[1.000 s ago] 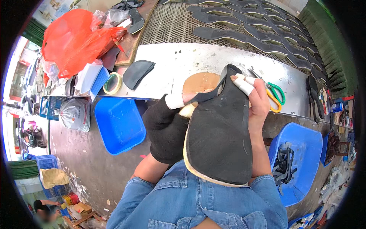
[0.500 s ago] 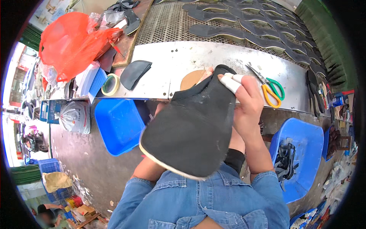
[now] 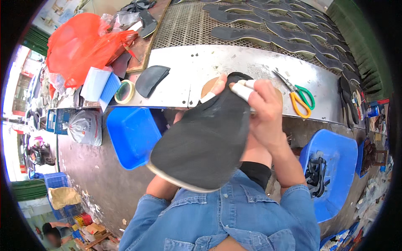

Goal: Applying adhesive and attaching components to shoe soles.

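Head-worn fisheye, left of pair; looks steeply down, close above hands [image 3: 266,108], bench [image 3: 251,62] beyond.

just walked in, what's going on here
A person holds a black sole-shaped piece: the right hand grips its narrow upper end with white-wrapped fingers, while the left hand is mostly hidden behind it. Scissors lie on the metal table to the right; rows of dark soles rest on mesh beyond.

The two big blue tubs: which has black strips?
The big blue plastic tub on the right: black strips lie inside. The left tub shows none.
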### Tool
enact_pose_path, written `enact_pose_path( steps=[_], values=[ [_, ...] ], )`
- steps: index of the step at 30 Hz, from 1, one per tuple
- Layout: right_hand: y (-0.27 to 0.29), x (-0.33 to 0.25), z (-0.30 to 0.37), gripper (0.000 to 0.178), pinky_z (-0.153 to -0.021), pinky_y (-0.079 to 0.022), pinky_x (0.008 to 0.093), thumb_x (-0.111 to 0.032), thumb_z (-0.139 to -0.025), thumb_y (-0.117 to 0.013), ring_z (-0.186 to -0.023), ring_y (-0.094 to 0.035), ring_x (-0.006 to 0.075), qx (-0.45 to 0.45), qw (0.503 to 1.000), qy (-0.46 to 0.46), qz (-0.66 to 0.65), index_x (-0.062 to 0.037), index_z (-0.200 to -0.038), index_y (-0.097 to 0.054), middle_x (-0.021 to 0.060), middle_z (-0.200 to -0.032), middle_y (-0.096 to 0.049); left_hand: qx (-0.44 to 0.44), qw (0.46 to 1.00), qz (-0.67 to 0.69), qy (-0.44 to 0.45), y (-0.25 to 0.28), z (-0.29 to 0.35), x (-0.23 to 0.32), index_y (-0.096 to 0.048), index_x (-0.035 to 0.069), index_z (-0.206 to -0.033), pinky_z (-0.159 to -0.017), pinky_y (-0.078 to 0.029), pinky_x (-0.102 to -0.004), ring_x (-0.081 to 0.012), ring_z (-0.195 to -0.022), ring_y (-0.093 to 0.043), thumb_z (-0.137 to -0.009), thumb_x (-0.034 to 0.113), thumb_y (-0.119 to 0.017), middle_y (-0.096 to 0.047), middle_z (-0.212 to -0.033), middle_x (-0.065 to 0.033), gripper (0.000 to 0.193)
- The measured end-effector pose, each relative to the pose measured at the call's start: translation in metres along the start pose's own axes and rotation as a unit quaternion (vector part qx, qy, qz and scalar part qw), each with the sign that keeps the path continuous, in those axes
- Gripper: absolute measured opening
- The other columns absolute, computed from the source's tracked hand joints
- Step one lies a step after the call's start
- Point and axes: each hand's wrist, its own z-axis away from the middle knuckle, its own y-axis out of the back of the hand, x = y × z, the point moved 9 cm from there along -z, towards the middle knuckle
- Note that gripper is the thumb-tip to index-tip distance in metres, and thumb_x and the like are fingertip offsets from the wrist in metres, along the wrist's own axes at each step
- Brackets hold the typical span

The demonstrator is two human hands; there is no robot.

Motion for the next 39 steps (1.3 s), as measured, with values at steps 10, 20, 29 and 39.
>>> enact_pose_path(
  steps=[10, 20, 29, 39],
  values=[
    [-0.031, 0.063, 0.03, 0.033, -0.06, -0.044, 0.0278, 0.0, -0.059, -0.073, -0.066, -0.054, 0.0222, -0.104, 0.883, -0.308, -0.337, -0.0038, -0.091, -0.066, 0.0065, -0.078, -0.054, 0.077, 0.974, -0.103, -0.185, 0.063, 0.009, 0.045, -0.044, 0.0, -0.128, -0.104, -0.036, -0.0398, -0.0244, -0.123, -0.046, -0.075, 0.002, -0.066, -0.045, -0.135, -0.0164, 0.057],
    [0.006, 0.038, 0.021, 0.04, -0.08, -0.05, 0.0307, -0.006, -0.073, -0.071, -0.091, -0.063, 0.0206, 0.093, 0.908, -0.26, -0.314, 0.0013, -0.109, -0.057, 0.011, -0.098, -0.065, 0.016, 0.97, -0.19, -0.153, 0.015, -0.018, 0.019, -0.056, 0.002, -0.116, -0.087, -0.046, -0.0313, -0.0187, -0.099, -0.059, -0.073, 0.009, -0.07, -0.061, -0.112, -0.0086, 0.046],
    [-0.085, 0.041, 0.059, 0.064, -0.094, -0.043, 0.0428, -0.053, -0.09, -0.046, -0.118, -0.049, 0.0274, -0.006, 0.55, -0.404, -0.731, -0.0016, -0.129, -0.043, 0.0183, -0.123, -0.053, -0.056, 0.847, -0.214, -0.483, 0.002, 0.007, 0.054, -0.05, 0.006, -0.096, -0.095, -0.044, -0.0502, -0.0277, -0.096, -0.059, -0.066, 0.004, -0.079, -0.059, -0.099, -0.017, 0.042],
    [-0.032, 0.102, 0.055, 0.021, -0.069, -0.052, 0.0318, -0.013, -0.086, -0.065, -0.082, -0.067, 0.0234, 0.198, 0.65, -0.385, -0.624, -0.0026, -0.104, -0.06, 0.0085, -0.091, -0.066, -0.043, 0.796, -0.327, -0.507, -0.013, 0.019, 0.064, -0.054, 0.006, -0.093, -0.094, -0.042, -0.0458, -0.0291, -0.097, -0.058, -0.071, 0.008, -0.073, -0.062, -0.101, -0.0151, 0.029]
  ],
)
